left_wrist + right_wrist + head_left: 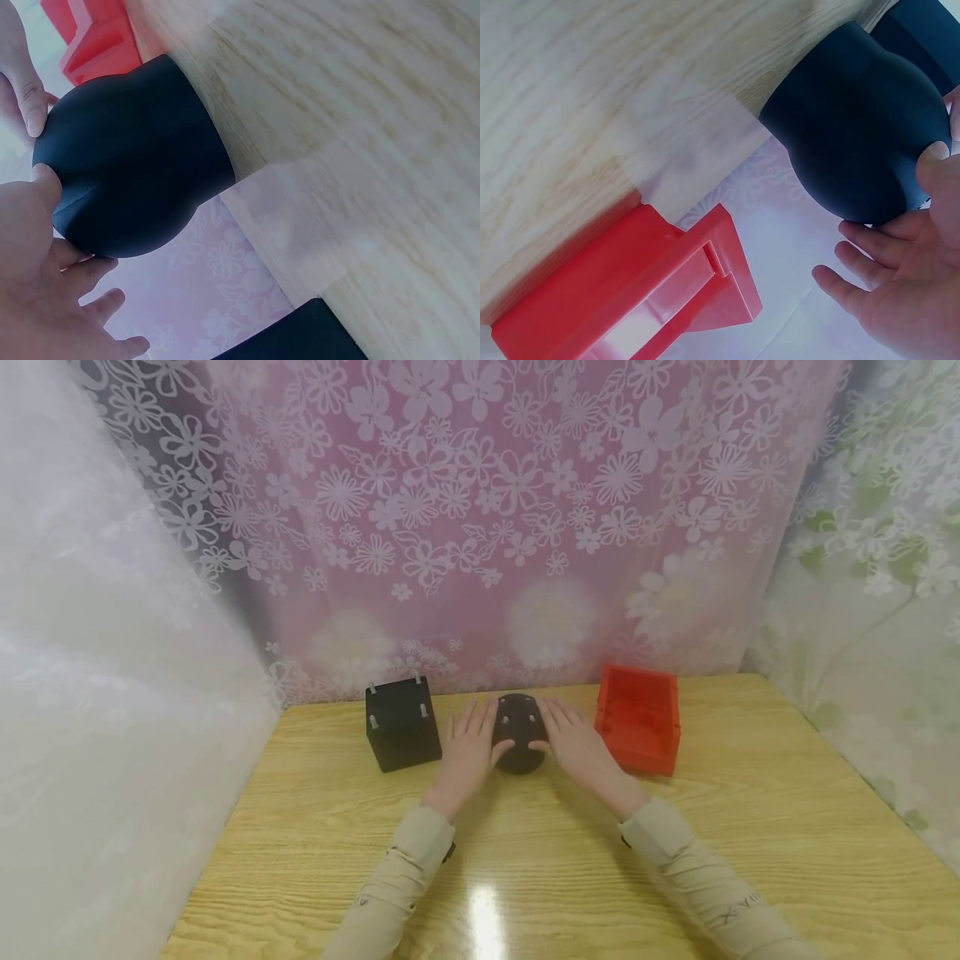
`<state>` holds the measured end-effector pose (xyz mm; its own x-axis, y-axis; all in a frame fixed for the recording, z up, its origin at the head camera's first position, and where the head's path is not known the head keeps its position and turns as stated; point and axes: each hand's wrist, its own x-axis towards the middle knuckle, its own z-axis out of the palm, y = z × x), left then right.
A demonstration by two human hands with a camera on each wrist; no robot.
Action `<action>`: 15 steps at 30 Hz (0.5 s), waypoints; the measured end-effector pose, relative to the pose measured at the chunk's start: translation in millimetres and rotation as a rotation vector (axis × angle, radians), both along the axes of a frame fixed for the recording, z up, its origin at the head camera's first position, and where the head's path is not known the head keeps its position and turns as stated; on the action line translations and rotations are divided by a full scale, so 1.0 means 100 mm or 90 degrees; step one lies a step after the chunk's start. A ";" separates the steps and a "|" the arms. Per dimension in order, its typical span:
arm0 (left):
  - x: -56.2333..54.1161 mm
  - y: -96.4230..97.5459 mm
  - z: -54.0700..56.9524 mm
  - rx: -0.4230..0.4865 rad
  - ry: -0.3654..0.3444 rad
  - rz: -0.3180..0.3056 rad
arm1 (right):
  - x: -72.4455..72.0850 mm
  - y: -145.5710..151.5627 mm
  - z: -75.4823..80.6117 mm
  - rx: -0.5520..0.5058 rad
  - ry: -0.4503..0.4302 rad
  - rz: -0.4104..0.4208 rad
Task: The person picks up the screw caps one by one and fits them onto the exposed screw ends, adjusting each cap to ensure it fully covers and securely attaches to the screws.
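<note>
A black bulb-shaped piece point(518, 745) stands at the back middle of the table, with several small metal pegs on its top. Its smooth side narrows to a straight base on the wood. My left hand point(467, 755) holds it from the left, thumb at the front and index finger along the side; the other fingers spread away in the left wrist view. From the opposite side my right hand point(581, 752) holds the same piece point(862, 124) the same way, thumb point(932, 161) on the rounded surface. The piece's far side is hidden in the head view.
Left of the hands stands a black box point(405, 731) with several metal pegs on top. A red open box point(643, 760) is to the right, close to the right hand. Behind the wooden table point(555, 877) hangs a pink flowered curtain point(450, 527).
</note>
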<state>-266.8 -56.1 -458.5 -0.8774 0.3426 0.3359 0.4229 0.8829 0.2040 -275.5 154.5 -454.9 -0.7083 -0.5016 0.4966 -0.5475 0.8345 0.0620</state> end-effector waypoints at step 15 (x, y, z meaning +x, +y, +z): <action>0.11 -0.01 0.04 0.001 0.009 -0.008 | 0.10 -0.01 -0.01 -0.007 0.040 0.018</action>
<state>-255.5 -57.3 -454.7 -0.8678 0.3535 0.3491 0.4374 0.8769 0.1993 -265.6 153.4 -455.4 -0.6612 -0.5153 0.5453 -0.5658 0.8197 0.0886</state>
